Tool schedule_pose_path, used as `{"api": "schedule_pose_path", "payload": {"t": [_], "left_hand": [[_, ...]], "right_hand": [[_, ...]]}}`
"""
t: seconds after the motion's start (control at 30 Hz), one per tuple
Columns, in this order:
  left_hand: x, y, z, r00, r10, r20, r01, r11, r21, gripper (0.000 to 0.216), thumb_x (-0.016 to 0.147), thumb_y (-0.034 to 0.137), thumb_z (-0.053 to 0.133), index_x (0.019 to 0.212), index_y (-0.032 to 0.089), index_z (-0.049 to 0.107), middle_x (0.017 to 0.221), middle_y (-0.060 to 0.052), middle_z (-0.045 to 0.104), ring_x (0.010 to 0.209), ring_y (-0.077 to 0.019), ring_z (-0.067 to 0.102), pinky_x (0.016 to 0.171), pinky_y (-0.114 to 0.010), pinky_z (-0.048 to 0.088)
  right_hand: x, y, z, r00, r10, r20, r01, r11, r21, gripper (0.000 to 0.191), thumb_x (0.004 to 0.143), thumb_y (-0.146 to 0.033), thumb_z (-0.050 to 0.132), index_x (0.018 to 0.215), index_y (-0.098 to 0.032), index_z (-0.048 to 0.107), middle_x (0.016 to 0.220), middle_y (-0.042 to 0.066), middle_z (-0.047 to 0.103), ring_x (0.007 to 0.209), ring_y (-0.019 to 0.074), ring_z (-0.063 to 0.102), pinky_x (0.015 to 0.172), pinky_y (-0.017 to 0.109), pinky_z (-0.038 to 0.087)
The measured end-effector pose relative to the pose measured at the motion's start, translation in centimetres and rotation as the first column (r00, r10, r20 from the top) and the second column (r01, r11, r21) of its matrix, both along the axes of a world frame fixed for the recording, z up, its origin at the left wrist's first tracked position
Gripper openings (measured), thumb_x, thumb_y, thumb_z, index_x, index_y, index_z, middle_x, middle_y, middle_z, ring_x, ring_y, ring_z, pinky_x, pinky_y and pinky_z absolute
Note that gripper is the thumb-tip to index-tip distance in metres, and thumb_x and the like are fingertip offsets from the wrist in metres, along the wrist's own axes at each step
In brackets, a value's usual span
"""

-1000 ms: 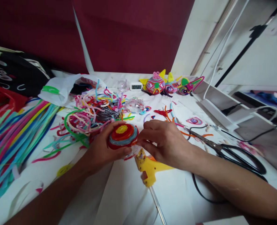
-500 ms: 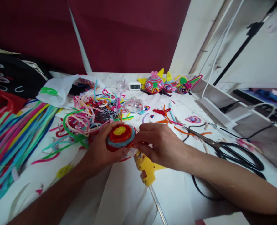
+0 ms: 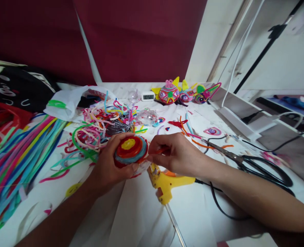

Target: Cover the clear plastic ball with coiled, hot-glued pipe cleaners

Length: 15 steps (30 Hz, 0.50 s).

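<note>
My left hand (image 3: 110, 164) cups a ball (image 3: 130, 150) wrapped in rings of pipe cleaner: yellow in the middle, then orange, red and blue. My right hand (image 3: 179, 155) is pinched on an orange-red pipe cleaner (image 3: 160, 150) whose end meets the ball's right edge. Just below both hands a yellow glue gun (image 3: 166, 182) lies on the white table (image 3: 141, 219), its black cord running right under my right forearm.
Black scissors (image 3: 249, 164) lie right of my right hand. A tangle of cut pipe cleaners (image 3: 102, 123) sits behind the ball, long coloured ones (image 3: 15, 151) at left. Clear plastic balls (image 3: 147, 116), a small clock (image 3: 148, 96) and finished decorated balls (image 3: 182, 94) stand at the back.
My right hand has drawn slightly back from the ball, now showing the orange-red pipe cleaner in its pinch. More of the glue gun shows below. The left hand has tilted the ball a little.
</note>
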<state>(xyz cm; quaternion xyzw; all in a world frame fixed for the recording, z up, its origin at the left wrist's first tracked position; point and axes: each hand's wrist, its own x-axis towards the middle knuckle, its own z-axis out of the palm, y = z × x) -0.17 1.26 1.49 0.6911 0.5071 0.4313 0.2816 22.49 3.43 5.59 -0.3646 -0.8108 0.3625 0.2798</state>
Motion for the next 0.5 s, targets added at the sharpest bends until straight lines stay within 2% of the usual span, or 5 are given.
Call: {"api": "schedule_pose_path", "payload": {"t": [0.17, 0.5], "left_hand": [[-0.46, 0.02, -0.6, 1.0, -0.029, 0.006, 0.029, 0.999, 0.02, 0.065, 0.068, 0.039, 0.078, 0.13, 0.026, 0.061, 0.129, -0.009, 0.065, 0.116, -0.0346, 0.064, 0.106, -0.049, 0.049], [-0.94, -0.03, -0.7, 0.994, -0.09, 0.054, 0.092, 0.995, -0.041, 0.068, 0.068, 0.039, 0.08, 0.132, 0.029, 0.06, 0.139, -0.008, 0.06, 0.126, -0.0374, 0.058, 0.114, -0.05, 0.043]], "right_hand": [[0.08, 0.45, 0.1, 1.0, -0.011, 0.005, 0.011, 0.999, -0.048, 0.007, 0.085, -0.017, 0.075, 0.081, -0.016, 0.07, 0.07, -0.005, 0.065, 0.062, 0.0091, 0.054, 0.057, 0.022, 0.037], [0.36, 0.78, 0.21, 0.999, 0.04, -0.017, -0.039, 0.997, 0.074, 0.004, 0.086, -0.016, 0.077, 0.084, -0.015, 0.074, 0.073, -0.004, 0.068, 0.06, 0.0075, 0.053, 0.06, 0.022, 0.038]]}}
